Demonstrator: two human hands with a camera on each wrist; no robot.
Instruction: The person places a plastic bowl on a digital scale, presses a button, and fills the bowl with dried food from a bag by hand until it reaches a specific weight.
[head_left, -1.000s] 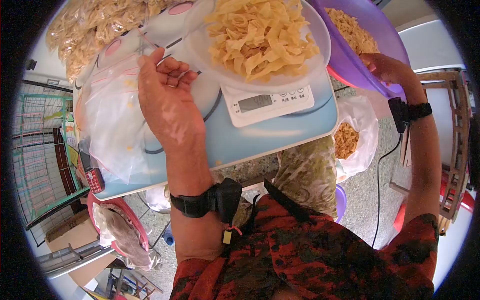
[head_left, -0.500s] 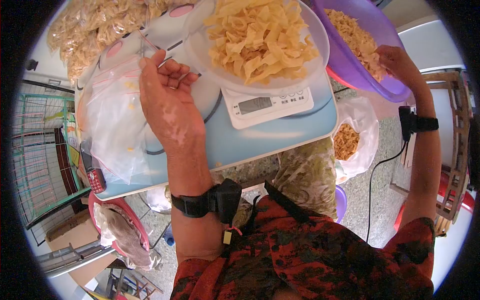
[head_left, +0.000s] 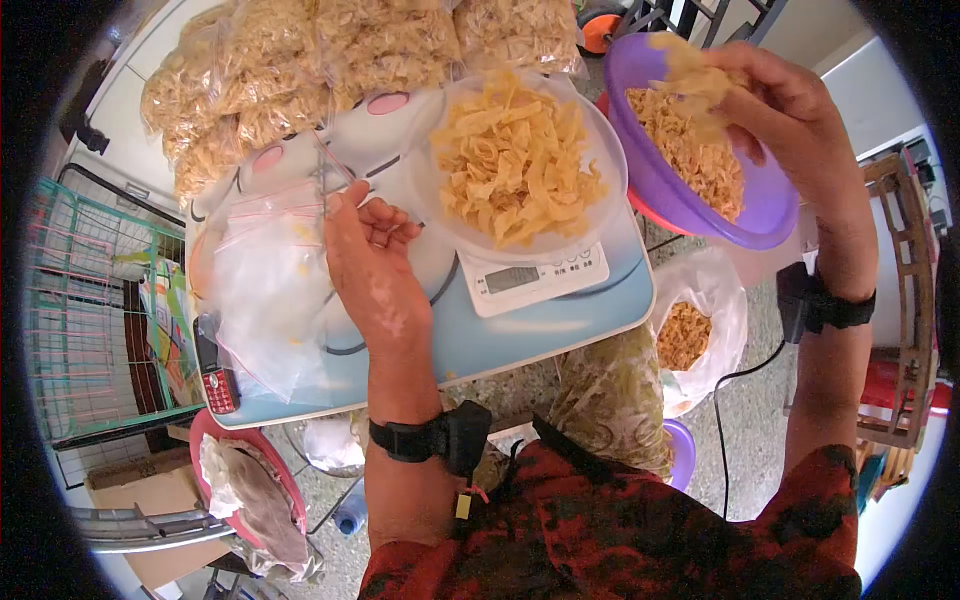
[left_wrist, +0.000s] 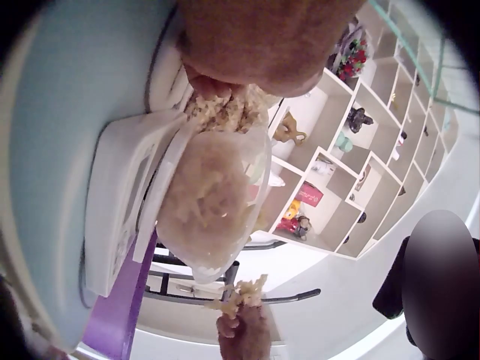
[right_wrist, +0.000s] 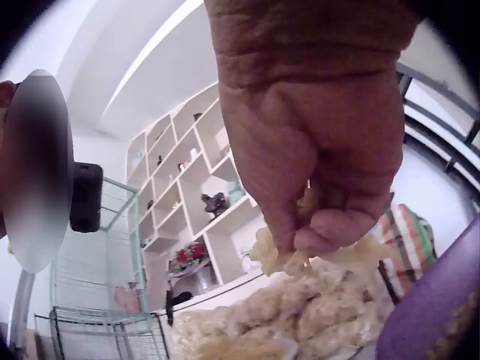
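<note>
My right hand [head_left: 795, 125] pinches a bunch of pale yellow dried strips [head_left: 695, 85] above the purple basin [head_left: 770, 210]. In the right wrist view, thumb and fingertips press together on the strips [right_wrist: 281, 259]. More dried strips [head_left: 690, 150] lie in the basin. A translucent bowl [head_left: 615, 185] heaped with wide yellow strips [head_left: 515, 165] sits on a white kitchen scale [head_left: 530, 285]. My left hand [head_left: 380, 270] lies palm up, fingers loosely curled, beside clear zip bags [head_left: 270, 300] on the table; its thumb is near a thin reddish bag edge.
Several filled clear bags [head_left: 385, 45] are stacked along the back of the blue table [head_left: 440, 355]. A red keypad phone [head_left: 220, 390] lies at the left edge. On the floor are a white bag of brown pieces [head_left: 685, 335] and a pink tub [head_left: 290, 480]. A wire cage [head_left: 90, 310] stands left.
My right hand has lifted out of the purple basin with strips between its fingers. The head view has shifted, showing more of the stacked bags. The left hand keeps its pose beside the zip bags.
</note>
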